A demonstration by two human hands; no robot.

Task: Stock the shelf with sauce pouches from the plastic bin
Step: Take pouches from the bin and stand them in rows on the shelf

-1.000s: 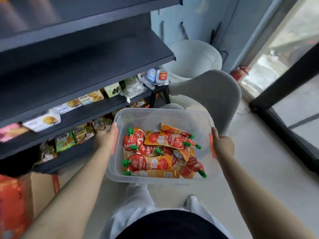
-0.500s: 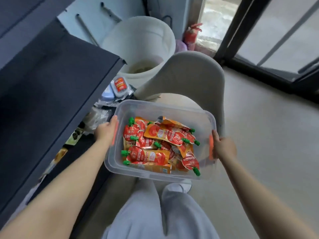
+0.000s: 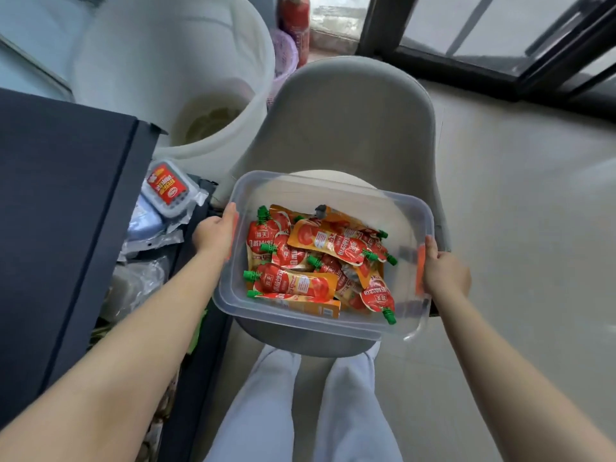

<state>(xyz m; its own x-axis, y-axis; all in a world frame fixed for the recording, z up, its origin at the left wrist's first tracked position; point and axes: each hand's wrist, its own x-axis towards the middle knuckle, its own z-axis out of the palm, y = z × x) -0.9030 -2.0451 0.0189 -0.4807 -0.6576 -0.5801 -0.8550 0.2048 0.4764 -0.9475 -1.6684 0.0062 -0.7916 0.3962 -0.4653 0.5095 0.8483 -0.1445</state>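
Observation:
A clear plastic bin (image 3: 396, 208) with orange side clips is held over the seat of a grey chair (image 3: 353, 121). Inside it lie several red and orange sauce pouches (image 3: 320, 261) with green caps, heaped toward the near left. My left hand (image 3: 215, 233) grips the bin's left edge at the clip. My right hand (image 3: 443, 273) grips the right edge, fingers curled over the rim. The dark shelf unit (image 3: 63, 228) stands at the left, its top board seen from above.
Packaged goods (image 3: 168, 188) stick out from the shelf's end beside my left hand. A big white bucket (image 3: 173, 68) stands behind the shelf. A red extinguisher (image 3: 296, 18) and a dark-framed glass door (image 3: 500, 45) are at the back. My white-trousered legs (image 3: 300, 405) stand before the chair.
My view has swung right and down, away from the shelf fronts. The bin, still held in both hands, has come over the grey chair's seat and closer to it.

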